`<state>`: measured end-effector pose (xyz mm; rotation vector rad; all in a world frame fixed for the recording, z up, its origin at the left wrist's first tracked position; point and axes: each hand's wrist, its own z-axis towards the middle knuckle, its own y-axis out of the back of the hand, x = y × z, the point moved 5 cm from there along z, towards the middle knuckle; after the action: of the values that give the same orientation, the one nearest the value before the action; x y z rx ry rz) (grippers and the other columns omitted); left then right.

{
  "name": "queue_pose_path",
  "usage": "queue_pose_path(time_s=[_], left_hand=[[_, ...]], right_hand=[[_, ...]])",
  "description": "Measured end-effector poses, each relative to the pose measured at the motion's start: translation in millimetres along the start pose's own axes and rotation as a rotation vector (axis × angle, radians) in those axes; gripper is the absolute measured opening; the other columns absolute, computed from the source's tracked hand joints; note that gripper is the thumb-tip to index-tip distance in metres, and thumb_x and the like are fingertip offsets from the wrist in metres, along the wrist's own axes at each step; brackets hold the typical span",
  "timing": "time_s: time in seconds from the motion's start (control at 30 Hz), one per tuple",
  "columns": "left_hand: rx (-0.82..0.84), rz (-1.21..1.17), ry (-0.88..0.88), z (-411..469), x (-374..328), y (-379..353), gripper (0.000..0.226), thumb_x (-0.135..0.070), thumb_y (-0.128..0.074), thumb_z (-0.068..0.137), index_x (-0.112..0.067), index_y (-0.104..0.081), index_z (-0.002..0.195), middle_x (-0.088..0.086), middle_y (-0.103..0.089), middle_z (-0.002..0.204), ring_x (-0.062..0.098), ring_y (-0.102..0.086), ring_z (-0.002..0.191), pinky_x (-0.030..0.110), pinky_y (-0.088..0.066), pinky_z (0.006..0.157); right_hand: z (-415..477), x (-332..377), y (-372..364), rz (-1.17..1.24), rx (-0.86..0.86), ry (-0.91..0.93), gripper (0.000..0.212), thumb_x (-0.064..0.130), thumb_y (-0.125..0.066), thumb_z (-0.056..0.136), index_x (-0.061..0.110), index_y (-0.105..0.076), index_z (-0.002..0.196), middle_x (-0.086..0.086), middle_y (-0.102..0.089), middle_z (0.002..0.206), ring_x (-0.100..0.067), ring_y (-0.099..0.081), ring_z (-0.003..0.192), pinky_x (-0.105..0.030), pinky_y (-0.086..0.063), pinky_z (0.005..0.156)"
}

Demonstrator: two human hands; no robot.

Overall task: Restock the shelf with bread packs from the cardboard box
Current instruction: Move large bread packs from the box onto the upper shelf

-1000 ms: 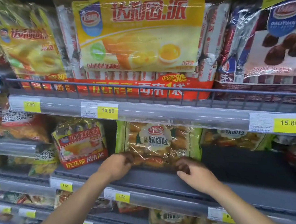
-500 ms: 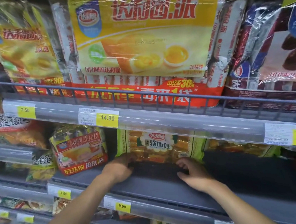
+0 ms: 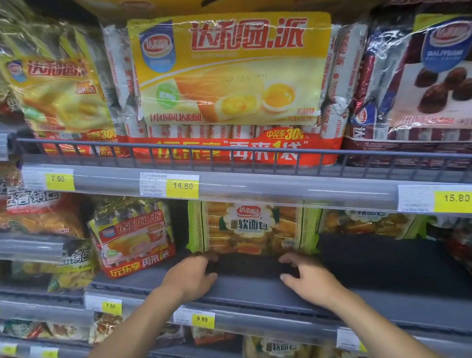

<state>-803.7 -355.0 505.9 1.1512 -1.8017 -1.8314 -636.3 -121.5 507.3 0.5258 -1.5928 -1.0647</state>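
A green-edged clear bread pack (image 3: pixel 251 226) stands upright at the back of the grey middle shelf (image 3: pixel 382 268). My left hand (image 3: pixel 191 278) rests on the shelf below the pack's lower left corner. Its fingertips touch that corner and its thumb is apart from it. My right hand (image 3: pixel 308 278) lies just below the pack's lower right edge, fingers spread and holding nothing. A second pack of the same bread (image 3: pixel 369 223) lies to the right, behind the price rail. The cardboard box is out of view.
A red and yellow pie pack (image 3: pixel 135 240) stands left of the bread pack. Large yellow pie bags (image 3: pixel 233 72) fill the wire-fronted shelf above. Price rails with yellow tags (image 3: pixel 182 187) run along each shelf edge. More bread packs (image 3: pixel 277 351) sit on the shelf below.
The bread pack has gone further back on the shelf and stands more upright. Both hands have loosened from its lower edge and drawn back a little.
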Motion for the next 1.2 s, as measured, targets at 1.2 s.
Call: queue_pose_path(time_s=[1.2], left_hand=[[-0.028, -0.072, -0.926, -300.8, -314.5, -208.1, 0.062, -0.032, -0.066, 0.093, -0.030, -0.041, 0.149, -0.001, -0.039, 0.156, 0.023, -0.038, 0.144, 0.042, -0.040, 0.112]], right_hand=[[-611.0, -133.4, -19.7, -0.052, -0.518, -0.679, 0.061, 0.032, -0.062, 0.079, 0.030, -0.048, 0.138, 0.009, -0.042, 0.138, -0.014, -0.045, 0.131, -0.036, -0.044, 0.103]])
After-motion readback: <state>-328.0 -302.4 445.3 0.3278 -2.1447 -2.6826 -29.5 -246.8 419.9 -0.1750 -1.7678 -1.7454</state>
